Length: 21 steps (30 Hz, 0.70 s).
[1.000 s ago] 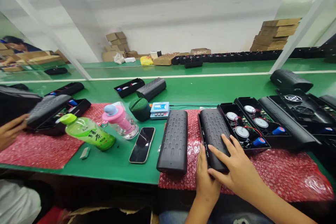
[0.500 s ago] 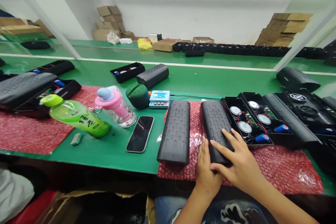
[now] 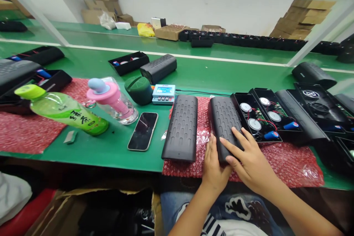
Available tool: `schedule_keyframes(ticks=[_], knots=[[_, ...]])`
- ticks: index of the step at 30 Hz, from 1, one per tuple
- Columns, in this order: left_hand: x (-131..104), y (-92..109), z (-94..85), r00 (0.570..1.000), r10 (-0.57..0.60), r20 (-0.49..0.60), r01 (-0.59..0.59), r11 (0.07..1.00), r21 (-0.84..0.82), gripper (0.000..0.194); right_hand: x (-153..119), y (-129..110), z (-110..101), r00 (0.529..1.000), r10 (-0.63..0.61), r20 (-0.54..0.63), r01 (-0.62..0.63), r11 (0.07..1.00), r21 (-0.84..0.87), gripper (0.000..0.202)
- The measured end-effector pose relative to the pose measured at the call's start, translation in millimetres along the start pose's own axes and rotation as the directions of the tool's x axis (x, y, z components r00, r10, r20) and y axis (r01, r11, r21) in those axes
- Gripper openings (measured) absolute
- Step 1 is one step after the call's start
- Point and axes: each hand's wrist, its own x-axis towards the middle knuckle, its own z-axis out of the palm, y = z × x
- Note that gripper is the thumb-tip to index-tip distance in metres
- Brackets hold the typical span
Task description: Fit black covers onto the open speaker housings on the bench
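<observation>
A black speaker case with an oval-patterned top (image 3: pixel 224 118) lies on red bubble wrap (image 3: pixel 293 164). My left hand (image 3: pixel 215 169) rests along its left side near the front end, fingers extended and close together. Spread over its top right is my right hand (image 3: pixel 250 156), with the fingertips on the patterned surface. A second matching black case (image 3: pixel 181 129) lies just left of it, untouched. On the right are open black housings (image 3: pixel 253 118) with round white parts, red wires and blue cylinders.
A phone (image 3: pixel 143 131), green-capped bottle (image 3: pixel 66 110), pink-lidded cup (image 3: pixel 113 99), green round speaker (image 3: pixel 138 90) and small blue meter (image 3: pixel 163 94) stand to the left. More cases (image 3: pixel 159 68) lie behind. An open carton (image 3: pixel 110 212) sits below the table edge.
The view has shifted, so the table items appear higher and mostly further left. My right thumb has moved up onto the case top. Both hands remain at the same case.
</observation>
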Motion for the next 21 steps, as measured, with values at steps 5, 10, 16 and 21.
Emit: schedule_keyframes(ticks=[5, 10, 16, 21], knots=[[3, 5, -2.5, 0.995, -0.096, 0.002, 0.096, 0.993, -0.069, 0.093, 36, 24, -52, 0.991, -0.025, -0.134, 0.029, 0.999, 0.025, 0.044], [2, 6, -0.5, 0.981, -0.191, -0.016, 0.185, 0.967, -0.177, 0.104, 90, 32, -61, 0.984, 0.005, -0.175, -0.004, 1.000, 0.009, 0.050], [-3, 6, 4.3, 0.967, -0.256, -0.011, 0.250, 0.951, -0.180, 0.100, 109, 25, 10, 0.932, -0.084, 0.352, 0.104, 0.994, -0.036, 0.051], [-3, 44, -33.1, 0.963, -0.238, 0.129, 0.234, 0.971, 0.041, 0.091, 78, 39, 19, 0.998, -0.012, -0.064, 0.023, 0.983, 0.183, 0.046]])
